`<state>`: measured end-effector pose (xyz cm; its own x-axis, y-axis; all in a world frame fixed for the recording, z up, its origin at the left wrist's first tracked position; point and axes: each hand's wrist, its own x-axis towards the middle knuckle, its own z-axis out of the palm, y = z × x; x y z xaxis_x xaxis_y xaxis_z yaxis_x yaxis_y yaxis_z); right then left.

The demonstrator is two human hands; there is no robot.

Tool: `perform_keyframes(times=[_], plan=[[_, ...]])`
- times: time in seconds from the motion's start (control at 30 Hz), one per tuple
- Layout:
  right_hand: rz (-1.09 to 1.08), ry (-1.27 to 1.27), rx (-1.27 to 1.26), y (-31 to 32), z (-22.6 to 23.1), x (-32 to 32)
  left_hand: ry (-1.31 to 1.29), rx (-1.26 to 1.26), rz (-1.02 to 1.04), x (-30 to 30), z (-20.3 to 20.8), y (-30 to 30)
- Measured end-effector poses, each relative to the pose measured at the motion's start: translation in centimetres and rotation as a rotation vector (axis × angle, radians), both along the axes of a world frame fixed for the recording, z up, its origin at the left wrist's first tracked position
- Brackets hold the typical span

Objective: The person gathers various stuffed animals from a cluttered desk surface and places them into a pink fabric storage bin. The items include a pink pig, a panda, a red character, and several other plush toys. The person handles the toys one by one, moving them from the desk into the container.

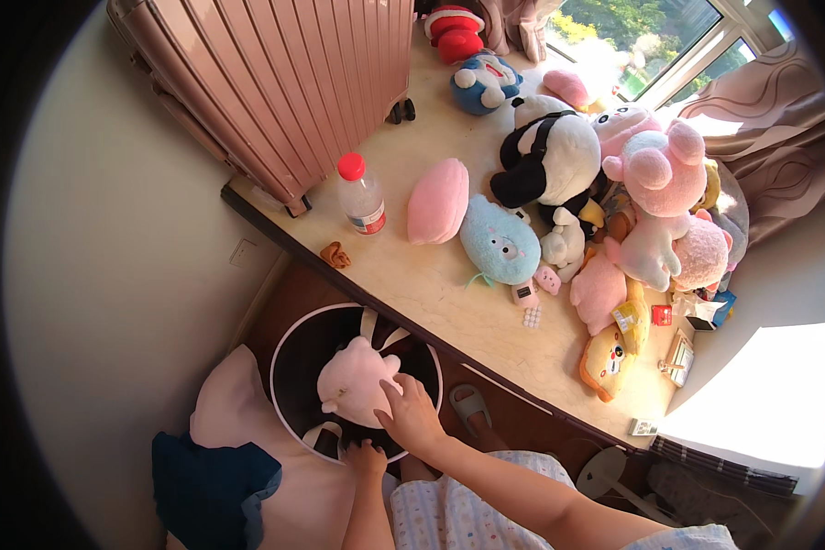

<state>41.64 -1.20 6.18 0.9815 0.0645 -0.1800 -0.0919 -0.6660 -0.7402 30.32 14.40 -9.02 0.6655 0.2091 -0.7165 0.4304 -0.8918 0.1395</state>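
A pale pink plush toy [356, 380] is inside a round black fabric basket with a white rim [273, 374], down on the floor in front of me. My right hand [414, 417] has its thumb and fingers against the toy's right side, gripping it. At the near rim, beside a cream strap handle [321, 434], my left hand [365, 458] is closed over the basket's edge. Its fingertips are partly hidden. How deep the basket goes beneath the toy cannot be seen.
A raised, pale-topped ledge [412, 284] borders the basket. On it are a pink suitcase [275, 82], a red-capped bottle [362, 197], a panda plush [559, 156], a blue plush [500, 240] and several other plush toys. A dark blue cloth [213, 490] lies on pink fabric at left.
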Motion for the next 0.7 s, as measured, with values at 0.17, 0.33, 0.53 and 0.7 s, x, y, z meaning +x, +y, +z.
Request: perform_keyframes(times=[0.17,0.33,0.53,0.7], plan=[[-0.115,-0.292,-0.16,-5.6,-1.0,4.3,-0.189,0.091,-0.038,-2.0,1.0,1.6],[-0.282,-0.213,-0.79,-14.5,-5.0,11.4,-0.441,0.01,-0.073,-3.1,0.5,3.2],[-0.182,-0.453,-0.787,-19.8,-5.5,14.9,-0.223,0.115,0.106,-1.2,1.6,2.4],[-0.228,-0.71,-0.339,-16.8,2.2,9.3,-0.159,0.108,0.034,-0.8,0.8,3.6]])
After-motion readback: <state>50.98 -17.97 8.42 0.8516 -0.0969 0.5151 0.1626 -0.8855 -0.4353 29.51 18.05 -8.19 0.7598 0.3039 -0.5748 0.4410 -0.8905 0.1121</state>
